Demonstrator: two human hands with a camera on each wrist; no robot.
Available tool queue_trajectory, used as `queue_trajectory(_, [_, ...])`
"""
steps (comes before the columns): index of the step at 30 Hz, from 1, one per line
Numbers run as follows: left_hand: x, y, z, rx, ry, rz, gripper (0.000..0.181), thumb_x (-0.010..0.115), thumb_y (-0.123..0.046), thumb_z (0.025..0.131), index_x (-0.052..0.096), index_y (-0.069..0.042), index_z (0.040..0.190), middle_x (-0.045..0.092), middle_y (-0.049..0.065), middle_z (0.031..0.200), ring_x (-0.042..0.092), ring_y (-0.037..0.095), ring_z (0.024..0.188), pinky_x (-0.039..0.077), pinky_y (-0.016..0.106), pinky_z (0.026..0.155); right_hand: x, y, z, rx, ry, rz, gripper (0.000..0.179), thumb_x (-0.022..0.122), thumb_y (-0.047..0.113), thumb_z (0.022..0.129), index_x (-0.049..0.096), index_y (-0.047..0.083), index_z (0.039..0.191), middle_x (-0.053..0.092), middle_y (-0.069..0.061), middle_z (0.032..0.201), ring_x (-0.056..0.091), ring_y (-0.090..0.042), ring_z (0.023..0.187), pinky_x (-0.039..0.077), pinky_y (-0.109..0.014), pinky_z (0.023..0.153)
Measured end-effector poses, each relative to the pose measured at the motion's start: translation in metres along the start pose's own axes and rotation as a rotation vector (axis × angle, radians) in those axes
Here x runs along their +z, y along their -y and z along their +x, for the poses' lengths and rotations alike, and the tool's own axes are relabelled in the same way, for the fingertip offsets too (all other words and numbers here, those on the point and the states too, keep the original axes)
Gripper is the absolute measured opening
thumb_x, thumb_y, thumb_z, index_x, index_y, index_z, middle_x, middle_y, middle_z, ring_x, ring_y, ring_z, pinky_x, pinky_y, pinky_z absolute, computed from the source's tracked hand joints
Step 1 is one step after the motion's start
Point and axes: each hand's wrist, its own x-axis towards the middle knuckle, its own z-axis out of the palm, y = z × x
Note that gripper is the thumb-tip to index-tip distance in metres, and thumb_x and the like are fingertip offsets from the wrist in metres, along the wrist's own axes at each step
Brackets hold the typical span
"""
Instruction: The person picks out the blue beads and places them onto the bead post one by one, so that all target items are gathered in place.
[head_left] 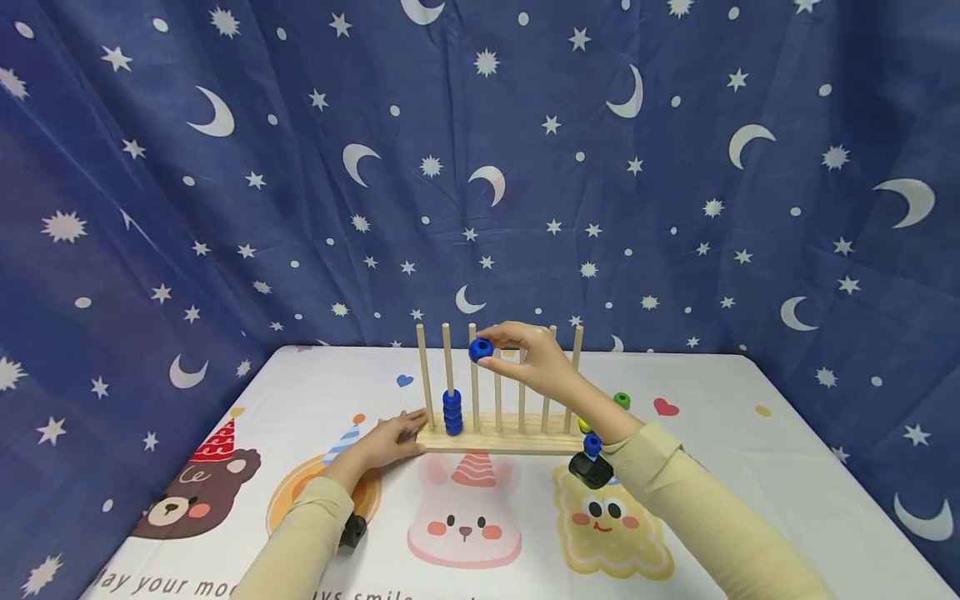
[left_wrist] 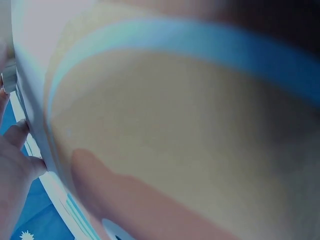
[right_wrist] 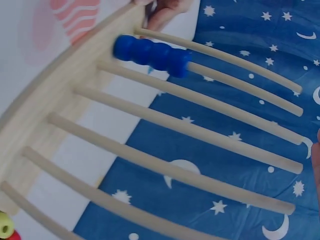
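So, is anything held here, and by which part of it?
The right hand pinches a blue bead by its outer side. The left hand touches the left end of the wooden base; whether it grips, I cannot tell.

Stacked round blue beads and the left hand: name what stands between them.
The head view shows one bare, slender wooden peg between the left hand and beads.

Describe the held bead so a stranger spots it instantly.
On the white tablecloth stands a wooden rack of pegs. Near the peg tops, the right hand pinches a blue bead. Unlike the blue beads stacked on one peg, it alone is held.
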Motion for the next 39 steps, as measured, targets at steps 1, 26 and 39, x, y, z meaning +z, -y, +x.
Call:
queue_trajectory(1, [0.0, 0.0, 0.0, 0.001, -0.001, -0.002, 0.055, 0.062, -0.019, 0.091, 0.043, 0.003, 0.138, 0.033, 0.019, 0.15, 0.021, 0.05, 0.138, 0.006, 0.07, 0.109, 0.0, 0.001, 0.003, -0.01, -0.002, -0.001, 0.033, 0.071, 0.009, 0.082, 0.065, -0.002, 0.113, 0.069, -0.015, 0.105, 0.067, -0.025, 0.093, 0.055, -0.038, 0.088])
queue_trajectory(26, [0.002, 0.002, -0.002, 0.031, -0.027, -0.032, 0.058, 0.064, -0.018, 0.089, 0.042, 0.005, 0.138, 0.033, 0.021, 0.15, 0.02, 0.052, 0.137, 0.004, 0.072, 0.107, 0.006, -0.004, 0.062, 0.078, 0.072, 0.004, 0.034, 0.066, 0.015, 0.088, 0.063, -0.001, 0.117, 0.068, -0.015, 0.106, 0.067, -0.024, 0.096, 0.054, -0.031, 0.09])
queue_trajectory(39, [0.003, 0.005, -0.001, 0.036, -0.04, -0.036, 0.057, 0.065, -0.017, 0.088, 0.044, 0.005, 0.137, 0.036, 0.021, 0.148, 0.021, 0.051, 0.137, 0.005, 0.073, 0.106, 0.018, -0.011, 0.073, 0.151, 0.114, 0.001, 0.033, 0.065, 0.016, 0.089, 0.062, -0.001, 0.117, 0.068, -0.014, 0.105, 0.066, -0.023, 0.096, 0.053, -0.033, 0.091])
